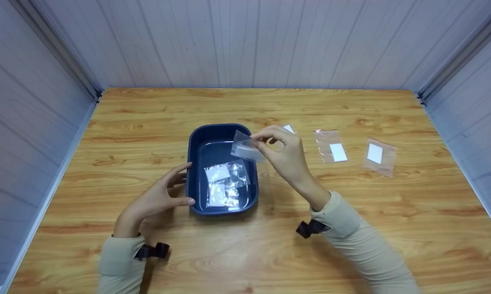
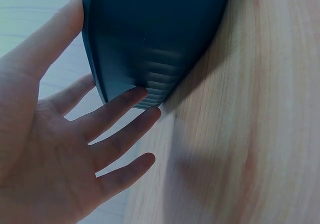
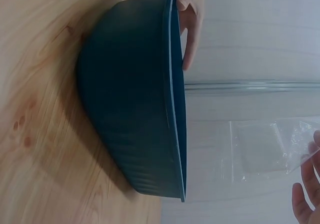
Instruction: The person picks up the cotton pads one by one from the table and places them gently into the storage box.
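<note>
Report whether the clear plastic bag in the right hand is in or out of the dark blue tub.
Out: the right wrist view shows the right hand holding the clear plastic bag above the dark blue tub, visibly apart.

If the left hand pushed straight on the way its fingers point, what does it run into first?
The blue tub's side wall, almost at once: the left hand has its thumb at the rim. Whether the other fingertips touch is hard to judge.

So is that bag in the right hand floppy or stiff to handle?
The bag is probably floppy: its clear film creases near the right hand. The pale square inside likely keeps that part flatter. It looks light, since a mere pinch holds it up.
</note>
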A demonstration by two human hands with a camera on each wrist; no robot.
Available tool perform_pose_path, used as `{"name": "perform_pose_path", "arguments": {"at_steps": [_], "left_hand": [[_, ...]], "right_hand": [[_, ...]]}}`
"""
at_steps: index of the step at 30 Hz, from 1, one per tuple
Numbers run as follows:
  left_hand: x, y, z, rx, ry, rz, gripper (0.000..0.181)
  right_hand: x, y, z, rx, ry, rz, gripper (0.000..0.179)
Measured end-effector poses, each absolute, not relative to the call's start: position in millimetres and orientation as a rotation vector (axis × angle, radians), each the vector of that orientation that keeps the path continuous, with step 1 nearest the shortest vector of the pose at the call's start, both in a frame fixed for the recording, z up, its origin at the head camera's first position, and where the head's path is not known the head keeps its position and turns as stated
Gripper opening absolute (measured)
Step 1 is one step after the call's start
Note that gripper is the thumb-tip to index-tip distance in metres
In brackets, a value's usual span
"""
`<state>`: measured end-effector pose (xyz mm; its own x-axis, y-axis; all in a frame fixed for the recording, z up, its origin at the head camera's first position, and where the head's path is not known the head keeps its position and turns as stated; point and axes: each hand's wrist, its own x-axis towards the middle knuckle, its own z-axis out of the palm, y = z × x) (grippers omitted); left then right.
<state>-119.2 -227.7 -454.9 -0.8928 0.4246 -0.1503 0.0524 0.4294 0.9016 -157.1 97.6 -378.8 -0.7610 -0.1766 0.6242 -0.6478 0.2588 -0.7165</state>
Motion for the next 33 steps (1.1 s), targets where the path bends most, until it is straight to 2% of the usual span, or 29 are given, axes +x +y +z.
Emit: {"name": "perform_pose_path", "arguments": {"at_steps": [33], "left_hand": [[-118.9, -228.6, -456.7, 0.463, 2.313, 1.494, 0.093]], "right_hand": [[-153.6, 64.1, -401.8, 0.808, -2.189, 1.649, 0.010]]}}
